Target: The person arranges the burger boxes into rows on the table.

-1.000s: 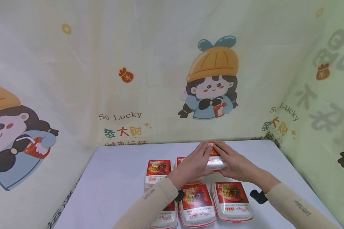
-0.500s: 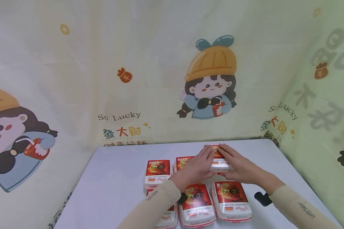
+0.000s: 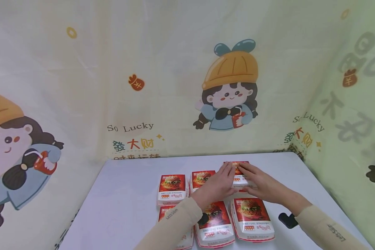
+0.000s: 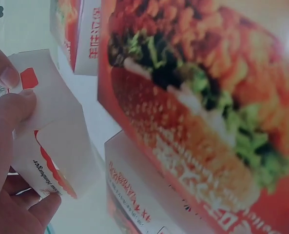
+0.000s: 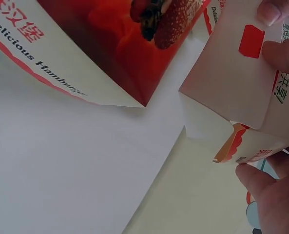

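Both hands hold one hamburger box, white card with a red burger picture on its lid, at the back right of a group of like boxes. My left hand grips its left side and my right hand its right side, fingers reaching over the lid. In the left wrist view, thumb and fingers hold the box's white side wall, which has a red tab. The right wrist view shows the right hand's fingers round the opposite white wall. Beside the left hand lies a box, partly hidden by it.
More hamburger boxes lie in two rows on the white table: one box at the back left, and front boxes and a partly sleeve-covered box. A printed cloth hangs behind and at both sides.
The held box has come down and slightly to the right, to the end of the back row, with both hands still on it. The other boxes stay in place.
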`<act>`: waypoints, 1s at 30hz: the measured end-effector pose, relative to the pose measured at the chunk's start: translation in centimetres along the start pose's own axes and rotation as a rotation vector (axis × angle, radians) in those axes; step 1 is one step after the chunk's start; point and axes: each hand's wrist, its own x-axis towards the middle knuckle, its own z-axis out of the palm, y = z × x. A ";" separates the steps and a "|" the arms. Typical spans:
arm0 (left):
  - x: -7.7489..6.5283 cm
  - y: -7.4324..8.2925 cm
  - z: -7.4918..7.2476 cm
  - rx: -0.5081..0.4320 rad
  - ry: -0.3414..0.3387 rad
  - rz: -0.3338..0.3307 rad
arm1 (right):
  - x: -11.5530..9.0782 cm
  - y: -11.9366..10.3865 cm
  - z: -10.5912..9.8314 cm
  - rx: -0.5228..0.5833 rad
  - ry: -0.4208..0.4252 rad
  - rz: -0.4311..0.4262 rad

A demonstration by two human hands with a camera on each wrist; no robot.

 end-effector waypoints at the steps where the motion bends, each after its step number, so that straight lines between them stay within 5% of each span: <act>1: 0.0 0.1 0.1 -0.008 -0.003 -0.005 | 0.0 0.0 0.1 0.003 -0.005 0.002; 30: -0.8 0.5 0.9 -0.207 -0.074 -0.057 | -0.2 0.6 2.4 0.108 -0.058 0.062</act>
